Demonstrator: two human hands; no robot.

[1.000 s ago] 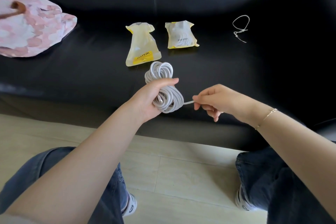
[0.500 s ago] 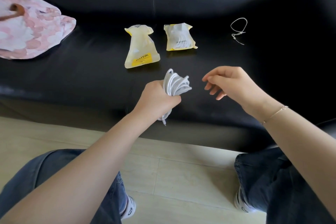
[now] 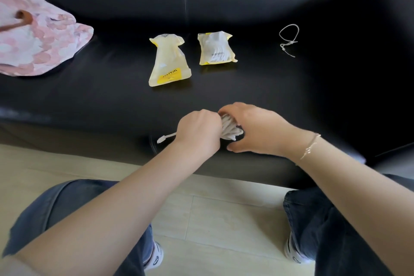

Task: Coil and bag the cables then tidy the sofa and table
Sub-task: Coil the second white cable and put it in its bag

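Head view: both hands clasp the coiled white cable [image 3: 230, 131] at the sofa's [image 3: 112, 96] near edge.
Left hand [image 3: 198, 129] grips the bundle; right hand [image 3: 253, 127] curls over its loops. Better to keep them tight, tucking the plug end [image 3: 161, 140].

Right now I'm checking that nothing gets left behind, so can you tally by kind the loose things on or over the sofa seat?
Yellow plastic bags: 2 (one, the other)
White coiled cable: 1, gripped by the left hand and the right hand
White cable tie, looped: 1
Pink patterned cushion: 1
Total: 5
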